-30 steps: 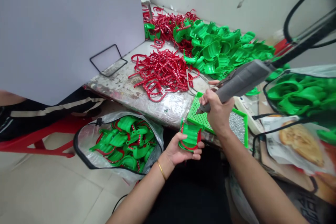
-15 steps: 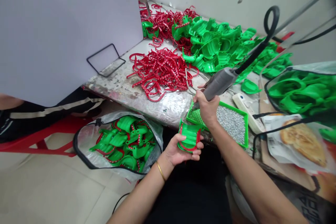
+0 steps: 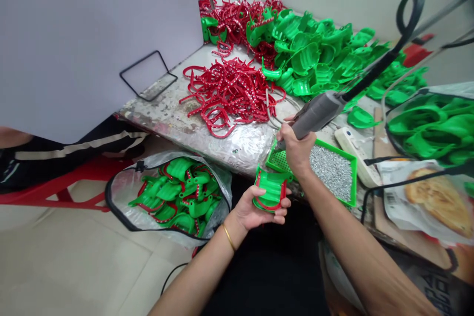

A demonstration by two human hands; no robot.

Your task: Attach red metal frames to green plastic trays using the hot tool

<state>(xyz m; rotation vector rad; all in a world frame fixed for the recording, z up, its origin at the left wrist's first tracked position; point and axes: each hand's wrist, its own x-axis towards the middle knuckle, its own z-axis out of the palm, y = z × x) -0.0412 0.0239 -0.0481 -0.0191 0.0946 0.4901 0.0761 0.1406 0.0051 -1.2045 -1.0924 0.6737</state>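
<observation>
My left hand (image 3: 255, 210) cups a green plastic dental impression tray (image 3: 272, 188) with a red perforated rim, palm up. My right hand (image 3: 296, 150) grips a grey corded electric tool (image 3: 318, 114), whose tip points down at a green perforated plate (image 3: 280, 160). The plate lies in a shallow green tray (image 3: 354, 177) holding silver granules (image 3: 331, 170). The tip is close above the plate, and my hand hides part of the plate.
A foil-covered table (image 3: 229, 145) bears heaps of red strips (image 3: 231, 94) and green pieces (image 3: 311, 57). Filled bags stand on the floor (image 3: 174, 192) and at right (image 3: 425, 128). A power strip (image 3: 355, 153) lies nearby. A seated person's leg (image 3: 66, 155) shows behind a white board (image 3: 92, 44).
My right hand and the tool have drawn back from over the green tray, uncovering more silver granules. The view has shifted slightly. My left hand still holds the same piece.
</observation>
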